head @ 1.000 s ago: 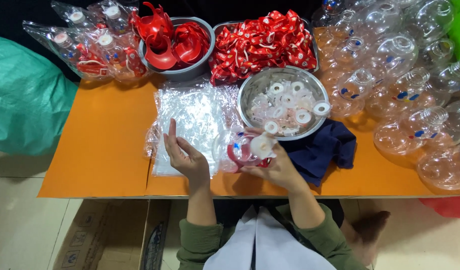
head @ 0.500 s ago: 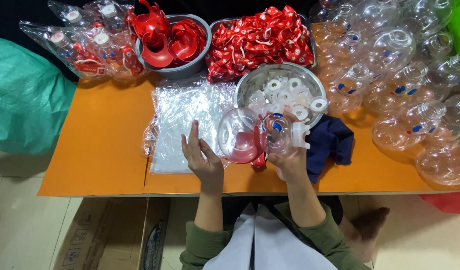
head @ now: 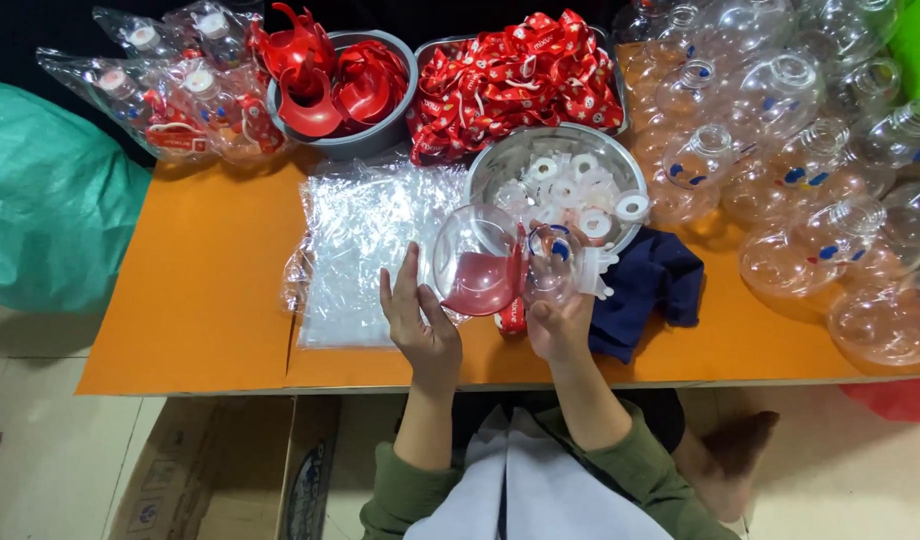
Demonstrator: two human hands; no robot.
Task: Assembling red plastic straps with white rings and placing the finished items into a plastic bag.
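Both hands hold a clear round plastic bottle (head: 500,262) above the orange surface (head: 205,300). The left hand (head: 420,320) is open, fingers against the bottle's rounded side; the right hand (head: 560,322) grips its neck end. A stack of clear plastic bags (head: 365,245) lies just left, a steel bowl of white caps (head: 500,160) behind, a dark blue cloth (head: 650,290) right.

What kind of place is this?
Probably a small hand-assembly or packing workbench. The orange table holds a heap of clear globes, a bowl of white caps, and a tray of red ribbons.
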